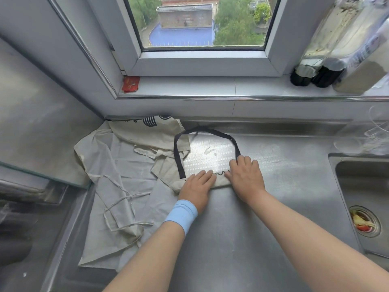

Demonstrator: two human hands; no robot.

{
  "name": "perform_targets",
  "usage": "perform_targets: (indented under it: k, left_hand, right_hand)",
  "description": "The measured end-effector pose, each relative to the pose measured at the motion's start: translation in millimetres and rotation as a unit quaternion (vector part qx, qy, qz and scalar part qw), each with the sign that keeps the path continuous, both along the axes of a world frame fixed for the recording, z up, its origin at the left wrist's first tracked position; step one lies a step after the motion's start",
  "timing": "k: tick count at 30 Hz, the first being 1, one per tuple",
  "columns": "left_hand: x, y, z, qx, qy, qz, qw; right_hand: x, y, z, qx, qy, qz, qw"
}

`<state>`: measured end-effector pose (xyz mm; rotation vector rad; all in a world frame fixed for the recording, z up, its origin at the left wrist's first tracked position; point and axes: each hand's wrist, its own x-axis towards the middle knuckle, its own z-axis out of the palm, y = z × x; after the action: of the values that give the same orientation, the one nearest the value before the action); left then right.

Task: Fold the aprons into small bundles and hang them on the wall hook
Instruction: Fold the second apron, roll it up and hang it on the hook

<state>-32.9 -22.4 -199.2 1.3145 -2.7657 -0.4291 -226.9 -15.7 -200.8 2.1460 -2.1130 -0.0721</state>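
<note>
A cream apron rolled into a narrow bundle (pixel 220 179) lies on the steel counter (pixel 231 228), its black neck strap (pixel 179 161) looping away toward the wall. My left hand (pixel 196 187), with a light blue wristband, presses flat on the bundle's left part. My right hand (pixel 245 175) lies on its right end, fingers bent over the far edge. Other cream aprons (pixel 117 169) lie spread and crumpled to the left, thin ties trailing over them. No wall hook is in view.
A sink (pixel 362 194) with food scraps in its drain sits at the right. Bottles (pixel 320 74) stand on the window sill at the back right, a red packet (pixel 131 83) at its left end. A stove edge lies at the far left.
</note>
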Motion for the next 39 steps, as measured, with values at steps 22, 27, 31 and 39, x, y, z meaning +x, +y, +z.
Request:
perform_targets:
  k: [22, 27, 31, 39]
  left_hand:
    - [32.6, -12.5, 75.6, 0.214, -0.01, 0.104, 0.971]
    - [62.4, 14.0, 125.7, 0.322, 0.062, 0.137, 0.935]
    - [88.1, 39.8, 158.6, 0.35, 0.063, 0.149, 0.923]
    - [157.0, 92.7, 217.9, 0.473, 0.278, 0.244, 0.8]
  right_hand:
    - [27.4, 4.6, 110.7, 0.211, -0.161, 0.127, 0.956]
    - [44.6, 12.3, 177.2, 0.339, -0.236, 0.078, 0.907]
    - [72.3, 18.8, 205.9, 0.303, -0.187, 0.104, 0.929]
    - [136.0, 72.5, 215.5, -0.078, 0.049, 0.358, 0.929]
